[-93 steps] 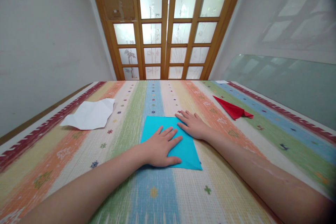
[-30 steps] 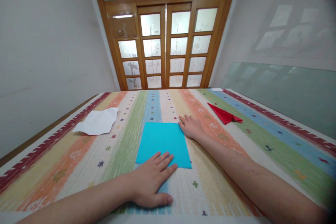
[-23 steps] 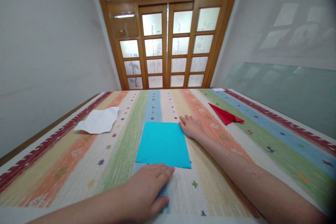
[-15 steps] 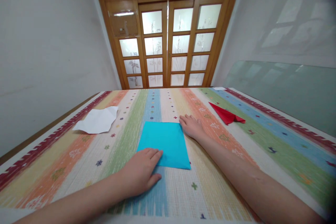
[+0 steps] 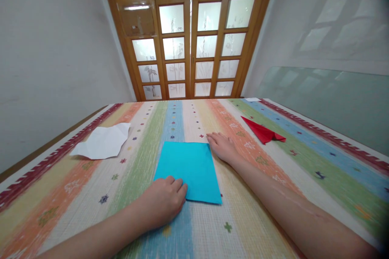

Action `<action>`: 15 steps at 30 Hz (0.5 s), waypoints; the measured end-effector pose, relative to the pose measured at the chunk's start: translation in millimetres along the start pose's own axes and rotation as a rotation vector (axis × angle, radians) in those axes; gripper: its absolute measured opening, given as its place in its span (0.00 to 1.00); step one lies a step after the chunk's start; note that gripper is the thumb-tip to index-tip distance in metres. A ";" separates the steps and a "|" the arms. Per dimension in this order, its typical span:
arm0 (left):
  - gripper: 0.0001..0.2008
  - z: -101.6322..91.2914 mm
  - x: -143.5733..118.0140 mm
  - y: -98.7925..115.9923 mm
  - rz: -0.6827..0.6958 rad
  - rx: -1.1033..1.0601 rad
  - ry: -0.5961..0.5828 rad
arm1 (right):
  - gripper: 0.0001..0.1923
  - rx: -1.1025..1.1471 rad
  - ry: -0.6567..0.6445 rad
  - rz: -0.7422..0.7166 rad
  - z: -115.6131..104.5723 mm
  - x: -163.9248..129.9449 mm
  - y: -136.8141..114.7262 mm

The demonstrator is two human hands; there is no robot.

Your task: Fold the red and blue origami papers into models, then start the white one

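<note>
Under both hands, the blue paper (image 5: 189, 170) is lying flat on the striped mat (image 5: 273, 178). Left hand (image 5: 164, 202) is curling fingers at its near-left corner; right hand (image 5: 223, 147) is resting flat, fingers together, against the far-right corner. Probably light, floppy, creases easily, so corners look like the best grab.

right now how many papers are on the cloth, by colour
blue paper sheet: 1, left hand on its near corner, right hand at its far corner
white paper: 1
red folded paper: 1
total: 3
</note>
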State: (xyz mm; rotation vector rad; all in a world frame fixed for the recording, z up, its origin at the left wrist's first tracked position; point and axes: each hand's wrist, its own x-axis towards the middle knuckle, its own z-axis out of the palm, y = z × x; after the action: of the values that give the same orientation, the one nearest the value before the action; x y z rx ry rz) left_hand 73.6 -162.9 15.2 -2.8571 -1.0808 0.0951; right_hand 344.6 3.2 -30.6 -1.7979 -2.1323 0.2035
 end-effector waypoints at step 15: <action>0.08 8.9 2.3 -20.4 -0.035 0.100 0.259 | 0.24 0.063 0.067 -0.054 0.7 4.0 6.6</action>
State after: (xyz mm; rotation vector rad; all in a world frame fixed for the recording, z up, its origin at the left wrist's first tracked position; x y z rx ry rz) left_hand 61.1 -145.7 8.4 -2.6678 -1.0400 -0.2117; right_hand 349.9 8.4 -32.7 -1.6861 -2.1008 0.1921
